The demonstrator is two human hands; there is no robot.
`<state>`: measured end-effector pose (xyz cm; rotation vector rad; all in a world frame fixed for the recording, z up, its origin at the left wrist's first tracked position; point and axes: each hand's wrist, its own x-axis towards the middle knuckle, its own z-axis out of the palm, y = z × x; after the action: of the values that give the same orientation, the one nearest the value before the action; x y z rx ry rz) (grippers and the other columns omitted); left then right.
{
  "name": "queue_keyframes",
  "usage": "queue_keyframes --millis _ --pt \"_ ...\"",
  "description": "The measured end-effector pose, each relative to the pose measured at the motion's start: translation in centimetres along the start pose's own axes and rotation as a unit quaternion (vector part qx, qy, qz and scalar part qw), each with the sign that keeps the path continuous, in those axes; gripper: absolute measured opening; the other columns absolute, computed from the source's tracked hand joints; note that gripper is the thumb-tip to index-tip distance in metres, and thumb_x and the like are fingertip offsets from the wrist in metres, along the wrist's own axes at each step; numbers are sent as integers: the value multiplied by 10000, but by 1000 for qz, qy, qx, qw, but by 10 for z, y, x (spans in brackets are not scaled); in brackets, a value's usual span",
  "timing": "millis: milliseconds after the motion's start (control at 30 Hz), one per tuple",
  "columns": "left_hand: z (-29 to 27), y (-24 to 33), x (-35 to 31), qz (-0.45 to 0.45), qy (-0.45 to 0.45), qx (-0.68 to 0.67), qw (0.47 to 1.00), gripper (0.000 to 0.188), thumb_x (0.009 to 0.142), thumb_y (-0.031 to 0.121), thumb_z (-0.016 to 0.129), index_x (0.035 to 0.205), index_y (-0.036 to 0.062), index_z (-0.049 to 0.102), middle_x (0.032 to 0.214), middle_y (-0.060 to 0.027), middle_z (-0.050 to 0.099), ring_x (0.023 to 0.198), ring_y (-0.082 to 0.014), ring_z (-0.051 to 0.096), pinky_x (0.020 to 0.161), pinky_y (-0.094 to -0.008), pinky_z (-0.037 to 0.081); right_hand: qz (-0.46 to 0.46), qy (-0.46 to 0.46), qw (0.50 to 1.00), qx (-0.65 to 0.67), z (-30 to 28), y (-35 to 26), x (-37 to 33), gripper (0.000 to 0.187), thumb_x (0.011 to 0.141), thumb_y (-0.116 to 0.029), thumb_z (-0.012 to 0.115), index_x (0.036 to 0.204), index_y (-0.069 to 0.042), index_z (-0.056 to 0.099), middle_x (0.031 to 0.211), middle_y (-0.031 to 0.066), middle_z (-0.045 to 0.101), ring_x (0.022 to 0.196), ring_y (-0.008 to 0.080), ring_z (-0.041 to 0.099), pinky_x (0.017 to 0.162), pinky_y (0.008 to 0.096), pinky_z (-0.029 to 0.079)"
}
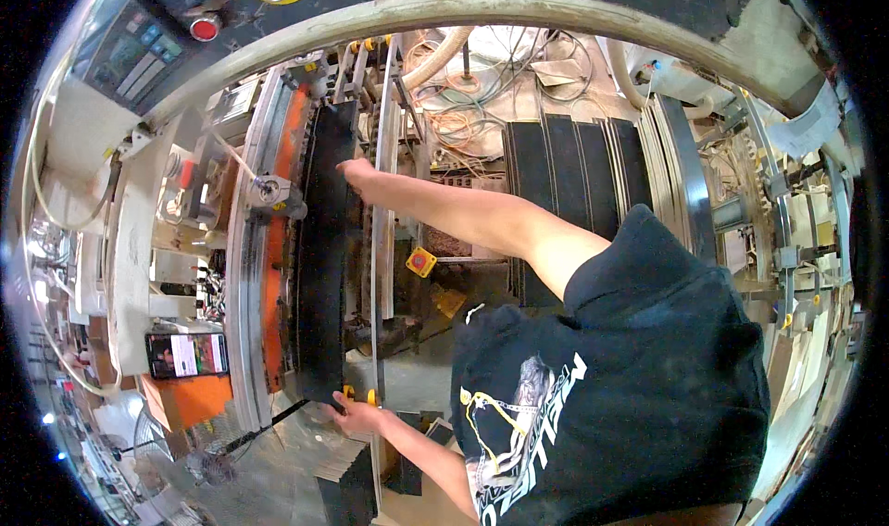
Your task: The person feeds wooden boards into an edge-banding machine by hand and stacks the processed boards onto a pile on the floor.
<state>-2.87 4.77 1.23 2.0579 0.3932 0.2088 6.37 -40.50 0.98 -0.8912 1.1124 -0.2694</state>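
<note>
A long black board lies lengthwise against a machine's orange strip and grey metal rail. My right hand, on the upper arm, has its fingers closed at the board's right edge near the far end. My left hand is at the near end, its fingers and thumb around the lower corner. Parts of the fingers are hidden by the board. Beside the left hand sit small yellow rollers. My black T-shirt fills the lower right.
Stacked black boards stand at right beyond my arm. A yellow box with a red button is between my arms. A phone lies at left. Cables tangle over the far floor. Another stack is below my left hand.
</note>
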Motion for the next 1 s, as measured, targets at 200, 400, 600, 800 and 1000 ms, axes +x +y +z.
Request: queue_keyframes --millis 200,400,600,800,1000 --pt "32 16 -12 150 -59 179 971 686 984 417 597 1447 -60 428 1434 -297 481 1277 -440 514 1075 -476 403 -91 -27 989 -112 18 -8 -30 638 931 -357 619 1409 7 407 1467 228 440 1374 336 413 1089 464 376" --pt "67 46 -29 183 -90 254 946 899 933 631 549 1543 23 290 1443 -300 461 1296 -451 489 1043 -535 408 -114 35 973 -197 -2 -22 2 812 884 -451 666 1422 78 365 1499 258 392 1373 367 423 1117 438 374" --pt "69 26 -14 214 -92 172 957 920 904 585 637 1508 -35 326 1419 -302 484 1283 -423 507 1058 -502 405 -211 77 884 -409 -15 -30 -8 849 918 -501 612 1441 112 343 1579 277 236 1460 391 254 1194 448 254" --pt "46 14 19 148 -142 262 943 579 1002 420 555 1338 -52 556 1246 -298 600 1109 -434 567 934 -505 434 -392 131 818 -400 6 9 24 809 938 -464 581 1453 115 348 1558 313 274 1480 431 210 1211 458 219" --pt "59 4 -2 247 -110 286 919 585 1004 424 536 1319 -68 563 1201 -290 618 1137 -454 529 1008 -535 392 -403 219 775 -434 -26 17 24 705 948 -469 602 1417 32 440 1472 220 448 1357 387 424 1099 451 394"
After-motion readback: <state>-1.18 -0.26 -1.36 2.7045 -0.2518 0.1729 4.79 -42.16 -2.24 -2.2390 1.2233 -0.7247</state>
